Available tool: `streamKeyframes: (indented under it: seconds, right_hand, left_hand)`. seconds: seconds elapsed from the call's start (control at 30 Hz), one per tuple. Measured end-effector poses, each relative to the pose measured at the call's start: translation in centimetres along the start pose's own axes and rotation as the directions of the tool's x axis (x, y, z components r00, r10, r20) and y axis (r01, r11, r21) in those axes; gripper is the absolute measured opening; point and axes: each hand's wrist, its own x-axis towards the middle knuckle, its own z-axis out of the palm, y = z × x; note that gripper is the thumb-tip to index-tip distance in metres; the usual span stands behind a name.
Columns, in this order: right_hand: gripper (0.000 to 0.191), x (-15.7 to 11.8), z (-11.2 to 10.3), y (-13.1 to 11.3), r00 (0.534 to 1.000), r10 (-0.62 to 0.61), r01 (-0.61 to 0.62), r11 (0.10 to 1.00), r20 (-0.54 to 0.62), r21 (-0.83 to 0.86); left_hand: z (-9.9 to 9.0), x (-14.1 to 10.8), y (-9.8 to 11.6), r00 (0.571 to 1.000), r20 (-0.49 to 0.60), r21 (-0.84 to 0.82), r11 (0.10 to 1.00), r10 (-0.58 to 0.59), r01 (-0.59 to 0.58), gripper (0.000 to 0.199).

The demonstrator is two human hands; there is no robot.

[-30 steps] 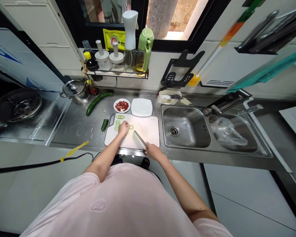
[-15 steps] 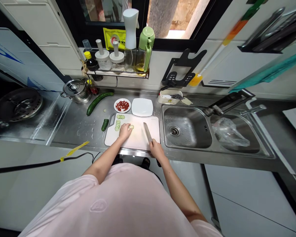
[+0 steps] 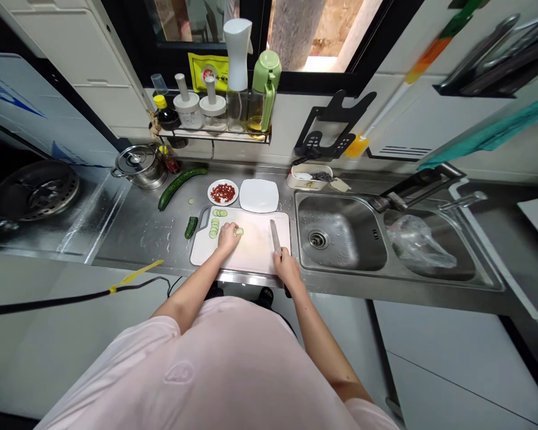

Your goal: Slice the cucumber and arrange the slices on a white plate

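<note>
My left hand (image 3: pixel 228 237) rests on the white cutting board (image 3: pixel 255 254), its fingers closed on a cucumber slice (image 3: pixel 239 231); whether more slices sit under the fingers is hidden. In my right hand (image 3: pixel 287 267) is a kitchen knife (image 3: pixel 275 233), gripped by the handle, its blade pointing away from me over the board's right part. Several pale green cucumber slices (image 3: pixel 214 227) lie in overlapping rows at the board's upper left. A short cucumber piece (image 3: pixel 190 227) is on the counter just left of the board.
Behind the board stand a plate of chopped red pieces (image 3: pixel 223 192) and a white square plate (image 3: pixel 259 196). A whole cucumber (image 3: pixel 179 186) and a steel pot (image 3: pixel 138 166) are at the back left. To the right is a double sink (image 3: pixel 341 233) holding a plastic bag (image 3: pixel 416 242).
My right hand has moved a little to the right with the knife, away from my left hand. My left hand stays at nearly the same spot on the board.
</note>
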Motion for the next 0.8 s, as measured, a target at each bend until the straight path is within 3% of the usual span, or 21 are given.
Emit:
streamKeyframes:
  seconds: [0.2, 0.4, 0.63, 0.8]
  right_hand:
    - [0.044, 0.0, -0.1, -0.4, 1.000, 0.015, -0.013, 0.997, 0.017, -0.070]
    - [0.043, 0.3, 0.1, -0.2, 0.999, 0.004, -0.002, 0.997, 0.032, -0.072]
    - [0.042, 0.4, 0.5, 0.2, 0.999, -0.045, 0.048, 0.995, 0.031, -0.086]
    - [0.039, 0.6, 0.8, 0.3, 0.998, -0.062, 0.062, 0.993, -0.003, -0.098]
  left_hand:
    - [0.2, 0.3, 0.0, 0.994, 0.008, -0.199, 0.974, -0.111, 0.110, 0.011]
    - [0.3, -1.4, -0.8, 0.985, 0.025, -0.405, 0.899, -0.173, 0.168, 0.014]
    - [-1.7, -3.9, -4.1, 0.967, -0.015, -0.429, 0.875, -0.255, 0.224, 0.014]
    - [-2.9, -4.3, -6.6, 0.946, -0.141, -0.392, 0.894, -0.291, 0.217, 0.014]
